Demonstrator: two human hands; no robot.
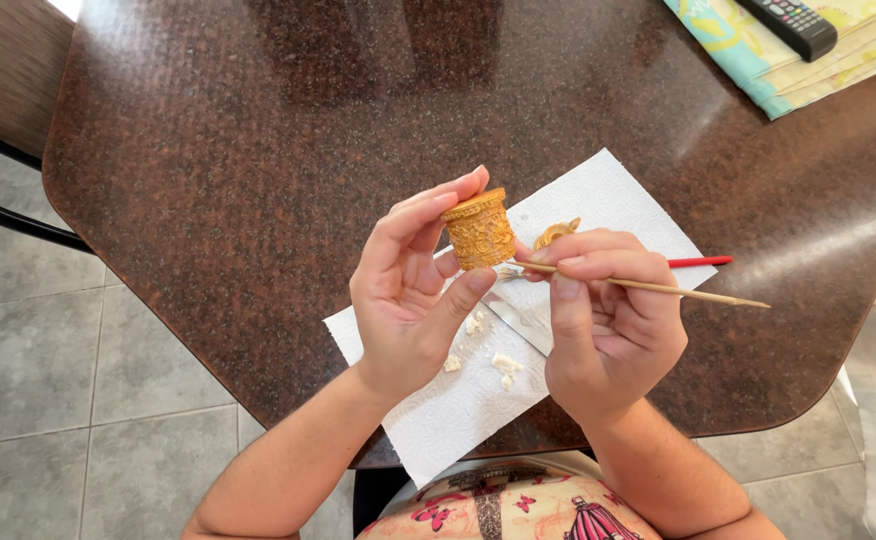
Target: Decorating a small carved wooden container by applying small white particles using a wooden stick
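Left hand (408, 300) pinches a small golden pot (479, 230), round and carved all over in relief, thumb below and fingertips on its rim, held above the white paper towel (608, 200). Right hand (603, 320) grips a thin wooden stick (688, 292), fingers pressed together, its tip at the pot's base. White crumbs (503, 365) dot the towel, perhaps wax. A red-ended tool (700, 262) lies behind. Speckled brown glossy table (258, 150); black remote (788, 22) on folded printed paper (758, 70), top right

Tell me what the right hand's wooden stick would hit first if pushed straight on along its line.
Probably the gold ornate cylinder in the left hand; the stick in the right hand already points at its lower edge, though depth is unclear.
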